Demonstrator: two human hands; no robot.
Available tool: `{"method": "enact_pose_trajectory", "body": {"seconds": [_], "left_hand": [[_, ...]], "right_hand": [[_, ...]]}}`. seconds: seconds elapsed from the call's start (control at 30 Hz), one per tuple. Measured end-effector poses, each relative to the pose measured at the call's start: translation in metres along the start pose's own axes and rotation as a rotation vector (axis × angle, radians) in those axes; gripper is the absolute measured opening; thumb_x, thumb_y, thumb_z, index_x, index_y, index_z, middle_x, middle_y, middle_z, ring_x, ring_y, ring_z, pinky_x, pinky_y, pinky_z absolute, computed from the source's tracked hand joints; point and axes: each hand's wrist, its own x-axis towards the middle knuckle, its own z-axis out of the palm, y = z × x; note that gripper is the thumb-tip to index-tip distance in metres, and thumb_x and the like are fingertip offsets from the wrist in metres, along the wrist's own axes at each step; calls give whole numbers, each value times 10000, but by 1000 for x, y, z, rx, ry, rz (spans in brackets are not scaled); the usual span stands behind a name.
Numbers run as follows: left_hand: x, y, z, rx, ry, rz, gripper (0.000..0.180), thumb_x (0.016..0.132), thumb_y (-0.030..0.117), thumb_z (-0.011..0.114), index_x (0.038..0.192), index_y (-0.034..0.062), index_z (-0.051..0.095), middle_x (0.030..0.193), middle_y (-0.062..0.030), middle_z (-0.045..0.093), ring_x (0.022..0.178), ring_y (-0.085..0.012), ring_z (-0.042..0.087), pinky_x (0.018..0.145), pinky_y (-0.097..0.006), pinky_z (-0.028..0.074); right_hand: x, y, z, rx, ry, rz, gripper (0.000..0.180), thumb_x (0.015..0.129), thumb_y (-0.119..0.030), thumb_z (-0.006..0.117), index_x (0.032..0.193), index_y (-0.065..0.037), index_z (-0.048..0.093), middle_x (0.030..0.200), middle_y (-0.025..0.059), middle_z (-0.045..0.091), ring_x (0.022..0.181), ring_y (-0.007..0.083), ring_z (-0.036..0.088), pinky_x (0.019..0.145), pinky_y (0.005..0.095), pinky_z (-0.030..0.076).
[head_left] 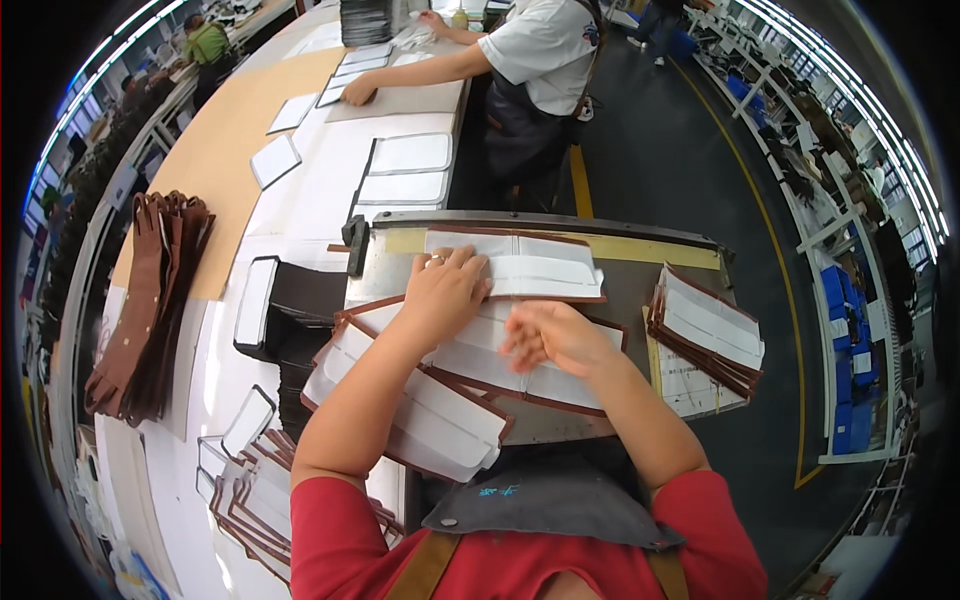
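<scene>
My left hand (447, 290) lies with its fingers stretched on the left part of a white-lined panel with brown edges (545, 270), at the far side of a metal-topped work surface (590, 428). Nearer me, my right hand (555, 338) hovers over a second such panel (480, 350), its fingers loosely bent and apart, a little blurred, with nothing visible in them. A third brown-edged panel (440, 425) slants under my left forearm. To the right rests a stack of similar panels (708, 325).
On the white table to the left are brown leather-like pieces (150, 310), a stack of black-edged pieces (300, 300) and more brown-edged panels (265, 500). A co-worker (540, 70) handles flat pieces across the table. Shelving with blue bins (848, 350) lines the right.
</scene>
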Motion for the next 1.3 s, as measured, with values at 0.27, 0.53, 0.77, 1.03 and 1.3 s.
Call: {"method": "enact_pose_trajectory", "body": {"seconds": [0.27, 0.53, 0.77, 1.03, 1.3], "left_hand": [[5, 1, 14, 65, -114, -47, 440, 941, 368, 449, 1327, 156, 465, 1427, -96, 391, 1317, -331, 343, 1076, -464, 270], [8, -3, 23, 7, -82, -82, 475, 951, 408, 415, 1369, 183, 430, 1470, -88, 335, 1369, -351, 253, 1119, -478, 193], [9, 3, 30, 57, 46, -60, 443, 924, 368, 478, 1318, 167, 481, 1368, -117, 428, 1268, -361, 366, 1060, -473, 281], [7, 6, 24, 38, 96, -28, 405, 894, 315, 541, 1259, 139, 524, 1238, -106, 501, 1124, -332, 460, 928, -438, 392], [4, 11, 24, 77, 80, -18, 390, 900, 275, 523, 1260, 125, 520, 1219, -135, 533, 1096, -349, 490, 900, -437, 406]], "right_hand": [[9, -13, -61, -1551, 626, -776, 300, 878, -211, 582, 1132, -54, 606, 1152, 96, 624, 1121, 260, 565, 924, 359, 456], [17, -13, -79, -1719, 649, -732, 364, 919, -239, 521, 1262, -118, 540, 1328, 72, 518, 1251, 274, 459, 1032, 465, 351], [19, -13, -79, -1716, 666, -745, 348, 917, -216, 521, 1248, -113, 551, 1265, 88, 541, 1213, 274, 466, 1049, 464, 324], [15, -19, -70, -1715, 643, -849, 308, 874, -155, 569, 1165, -62, 608, 1104, 96, 581, 1026, 280, 516, 958, 435, 384], [13, -19, -69, -1797, 643, -860, 297, 857, -168, 599, 1139, -78, 615, 1016, 52, 599, 995, 243, 530, 986, 453, 356]]}}
